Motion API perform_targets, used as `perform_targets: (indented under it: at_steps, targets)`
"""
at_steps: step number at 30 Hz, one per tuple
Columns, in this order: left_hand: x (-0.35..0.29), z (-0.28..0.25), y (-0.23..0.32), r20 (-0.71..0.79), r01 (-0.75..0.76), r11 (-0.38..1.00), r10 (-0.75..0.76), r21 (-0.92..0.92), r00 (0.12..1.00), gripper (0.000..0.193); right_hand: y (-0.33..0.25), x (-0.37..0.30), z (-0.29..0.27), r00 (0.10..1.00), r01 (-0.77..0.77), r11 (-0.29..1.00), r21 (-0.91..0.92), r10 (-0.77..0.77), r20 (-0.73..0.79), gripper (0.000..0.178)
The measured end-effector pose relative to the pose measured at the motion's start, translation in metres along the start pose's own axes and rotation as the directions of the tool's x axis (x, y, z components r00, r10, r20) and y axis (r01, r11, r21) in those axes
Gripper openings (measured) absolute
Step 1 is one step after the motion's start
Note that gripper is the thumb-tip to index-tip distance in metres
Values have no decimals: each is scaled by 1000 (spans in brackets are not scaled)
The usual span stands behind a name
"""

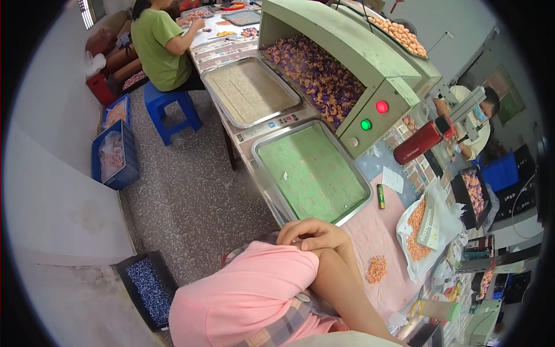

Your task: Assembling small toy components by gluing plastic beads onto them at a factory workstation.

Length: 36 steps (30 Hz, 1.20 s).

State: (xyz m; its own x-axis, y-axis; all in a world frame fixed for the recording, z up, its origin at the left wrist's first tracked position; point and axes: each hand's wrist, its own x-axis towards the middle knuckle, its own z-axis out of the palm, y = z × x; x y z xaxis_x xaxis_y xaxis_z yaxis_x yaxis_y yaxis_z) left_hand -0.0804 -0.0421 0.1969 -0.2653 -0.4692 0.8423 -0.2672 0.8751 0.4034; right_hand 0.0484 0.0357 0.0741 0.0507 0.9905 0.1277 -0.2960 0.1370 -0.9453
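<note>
My arms are crossed low in the picture, the left one in a pink sleeve (248,289). What looks like my right hand (318,233) lies over the bend of that arm, at the sleeve's end. Its fingers are loosely bent and point left, with no object in them. My left hand is out of sight. Just beyond the visible hand lies a metal tray with a green lining (312,168), holding a few small pale bits. Right of my arms, a small heap of orange pieces (377,269) sits on the pink table cover (358,231).
Beyond is a second metal tray (248,87). A pale green machine (376,75) holds many purple-and-orange pieces. A red bottle (419,141), a battery (381,196) and a bag of orange pieces (416,231) are at right. Two co-workers sit farther off; a blue stool (170,110) stands left.
</note>
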Motion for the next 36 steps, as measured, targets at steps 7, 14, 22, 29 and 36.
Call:
perform_targets:
  at_steps: [7,14,22,29,36]
  targets:
    - [-1,-11,6,82,96,995,-97,14,992,17,4,-7,-6,973,-163,981,-106,142,-179,17]
    - [-8,4,19,-11,39,831,-40,554,999,18,15,-4,-3,980,-65,997,37,71,-188,19]
    - [-10,18,31,-25,38,-95,135,995,991,19,1,4,10,983,-85,978,192,114,-146,19]
    - [-6,-9,16,80,27,998,-23,-54,997,20,15,0,-6,984,-7,1000,12,9,-179,29]
    - [-18,-13,20,32,48,996,-45,-75,998,20,16,-4,-11,964,-93,993,-77,70,-257,16]
